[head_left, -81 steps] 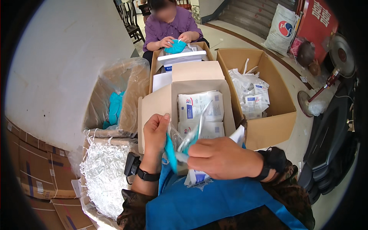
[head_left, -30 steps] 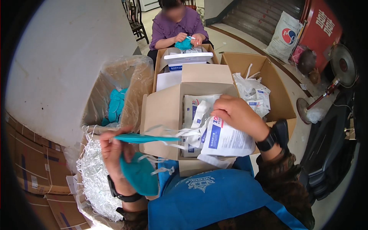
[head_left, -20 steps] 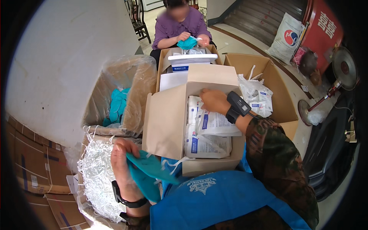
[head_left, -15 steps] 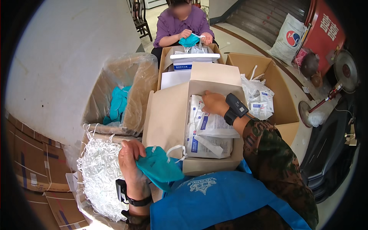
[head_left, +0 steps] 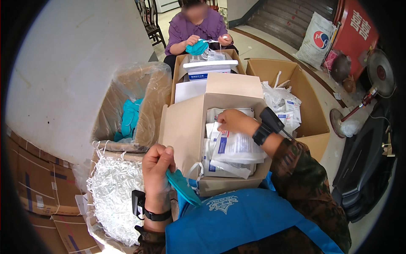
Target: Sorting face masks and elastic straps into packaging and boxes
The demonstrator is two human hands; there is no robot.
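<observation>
My left hand [head_left: 158, 166] pinches a teal face mask [head_left: 183, 187] by one edge. The mask hangs nearly edge-on over my blue apron [head_left: 262, 220], and its white ear loop [head_left: 195, 171] sticks out beside the open carton. Inside that carton [head_left: 182, 127], my right hand [head_left: 237, 122] has its fingers closed on the upper edge of a white packet [head_left: 240, 148] with blue print. More flat packets lie beneath it.
White straps fill a lined box [head_left: 116, 194] at left. Teal masks [head_left: 131, 116] lie in a plastic-lined carton behind it. Packets [head_left: 281, 106] fill part of the right carton [head_left: 311, 101]. Opposite, a person [head_left: 198, 29] holds another teal mask [head_left: 197, 47].
My left hand has turned the mask from broadside to nearly edge-on. My right hand has shifted slightly down the carton, and the top packet sits a little differently. The other person's mask moved left.
</observation>
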